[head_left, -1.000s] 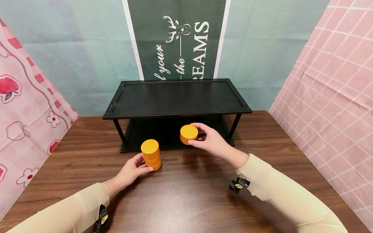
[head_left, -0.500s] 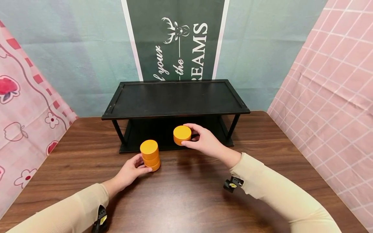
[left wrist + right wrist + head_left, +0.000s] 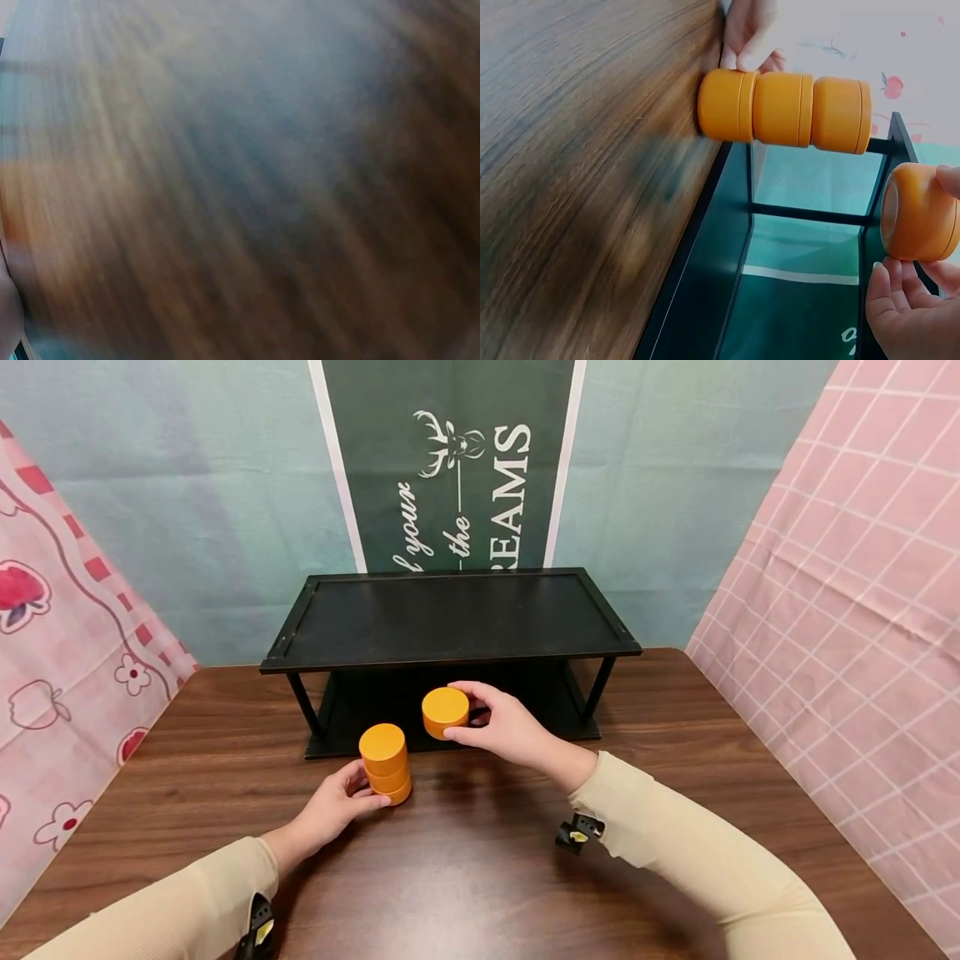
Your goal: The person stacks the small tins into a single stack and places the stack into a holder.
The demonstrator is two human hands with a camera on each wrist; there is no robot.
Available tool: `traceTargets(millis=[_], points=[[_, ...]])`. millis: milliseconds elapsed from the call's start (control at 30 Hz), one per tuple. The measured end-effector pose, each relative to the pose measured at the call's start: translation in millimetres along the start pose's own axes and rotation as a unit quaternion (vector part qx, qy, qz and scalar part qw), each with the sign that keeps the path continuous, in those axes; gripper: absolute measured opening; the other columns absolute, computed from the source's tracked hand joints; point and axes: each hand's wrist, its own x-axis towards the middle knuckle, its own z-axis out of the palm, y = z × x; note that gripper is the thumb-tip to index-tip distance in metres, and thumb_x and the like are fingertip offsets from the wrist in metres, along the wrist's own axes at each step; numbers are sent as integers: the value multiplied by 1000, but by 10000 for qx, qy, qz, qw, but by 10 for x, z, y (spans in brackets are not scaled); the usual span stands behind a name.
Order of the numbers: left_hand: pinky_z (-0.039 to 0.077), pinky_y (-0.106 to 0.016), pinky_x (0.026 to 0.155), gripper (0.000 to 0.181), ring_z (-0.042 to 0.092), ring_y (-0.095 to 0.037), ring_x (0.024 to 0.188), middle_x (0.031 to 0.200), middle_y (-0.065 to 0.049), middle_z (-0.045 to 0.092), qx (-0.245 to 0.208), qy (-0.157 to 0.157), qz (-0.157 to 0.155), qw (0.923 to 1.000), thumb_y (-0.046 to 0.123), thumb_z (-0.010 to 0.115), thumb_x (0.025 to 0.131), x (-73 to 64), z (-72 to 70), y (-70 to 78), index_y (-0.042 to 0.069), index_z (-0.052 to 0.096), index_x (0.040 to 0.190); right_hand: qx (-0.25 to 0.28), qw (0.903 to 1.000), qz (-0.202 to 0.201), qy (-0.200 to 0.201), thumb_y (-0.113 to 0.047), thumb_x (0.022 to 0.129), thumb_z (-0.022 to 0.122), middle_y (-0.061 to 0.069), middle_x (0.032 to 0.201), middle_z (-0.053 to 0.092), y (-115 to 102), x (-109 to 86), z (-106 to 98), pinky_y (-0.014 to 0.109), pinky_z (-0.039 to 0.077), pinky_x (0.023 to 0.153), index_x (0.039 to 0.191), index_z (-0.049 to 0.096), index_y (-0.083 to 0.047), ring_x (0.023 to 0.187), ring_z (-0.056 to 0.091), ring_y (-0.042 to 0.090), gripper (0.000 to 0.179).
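Three round orange lidded tins (image 3: pixel 386 764) stand stacked on the wooden table, in front of the black rack's left half. Around the bottom tin (image 3: pixel 724 105) curl the fingers and thumb of my left hand (image 3: pixel 333 800). My right hand (image 3: pixel 506 727) holds a fourth tin (image 3: pixel 445 713) of the same kind, thumb in front and fingers behind. That tin is raised off the table, to the right of the stack and apart from it. In the right wrist view its underside (image 3: pixel 889 214) shows, about level with the stack's top or higher. The left wrist view is mostly blurred table.
A black two-level rack (image 3: pixel 450 618) stands at the back of the table (image 3: pixel 465 877), its lower shelf behind the tins. Fabric hangs on three sides: green behind, pink prints left (image 3: pixel 60 710), pink grid right (image 3: pixel 840 585).
My right hand has carried its tin leftward, closer to the stack. My left hand stays at the bottom tin. The head view has shifted slightly.
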Motion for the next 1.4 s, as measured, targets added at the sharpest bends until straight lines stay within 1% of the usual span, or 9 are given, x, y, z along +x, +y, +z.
traceTargets(millis=[100,333,500,567,633,700,933,1300,1400], points=[[46,-29,92,57,49,-37,116,123,-24,52,-13,26,0,10000,7,74,79,-5,-3,-3,-7,45,126,63,10000,-73,-13,-19,77,78,3,111,59,-31,27,43,36,52,82,127,53,-10,93,55,17,57],[46,-30,92,57,50,-36,115,123,-25,52,13,35,7,10000,6,74,79,-9,-8,-1,-8,45,126,138,9998,-62,-93,-20,77,77,1,112,58,-84,77,155,31,51,82,128,53,-11,93,54,15,57],[46,-32,93,58,49,-37,117,125,-24,52,-2,12,-56,10000,10,74,80,-17,-4,8,-7,45,127,195,9996,-87,-193,-22,78,77,1,112,58,-118,110,243,34,51,83,128,52,-11,93,54,15,57],[46,-32,93,59,49,-37,117,125,-24,51,-32,-30,-67,10000,10,74,80,-20,-1,9,-7,44,128,212,9995,-84,-208,-22,78,77,1,112,58,-133,122,275,34,51,83,128,52,-10,93,54,15,57],[46,-32,93,59,49,-37,117,125,-24,51,-62,-55,-64,9999,10,73,80,-22,2,9,-7,44,128,221,9995,-75,-215,-22,78,77,1,112,58,-150,135,303,31,51,82,129,52,-10,94,54,14,57],[46,-32,93,58,49,-37,117,125,-24,51,-93,-66,-57,9999,10,73,80,-20,5,5,-7,44,128,276,9993,-68,-227,-21,78,77,1,112,58,-167,152,330,33,51,83,129,52,-10,94,54,14,58],[47,-31,92,56,50,-37,115,123,-25,53,-106,-11,13,9999,7,73,80,-13,1,2,-8,45,127,253,9990,-166,-338,-23,78,77,0,112,58,-224,215,436,30,51,82,129,52,-11,94,54,13,58],[46,-32,93,57,50,-37,116,124,-24,52,-111,-45,33,9999,8,72,81,-17,-4,24,-8,44,128,276,9983,-181,-479,-23,79,76,0,111,57,-277,249,538,36,51,84,130,51,-11,96,53,13,58],[46,-32,93,57,49,-37,116,124,-24,52,-91,-48,7,9999,9,73,81,-20,-9,29,-7,45,127,231,9983,-202,-499,-24,79,76,0,112,57,-290,253,553,31,51,83,130,51,-11,96,53,12,58]])
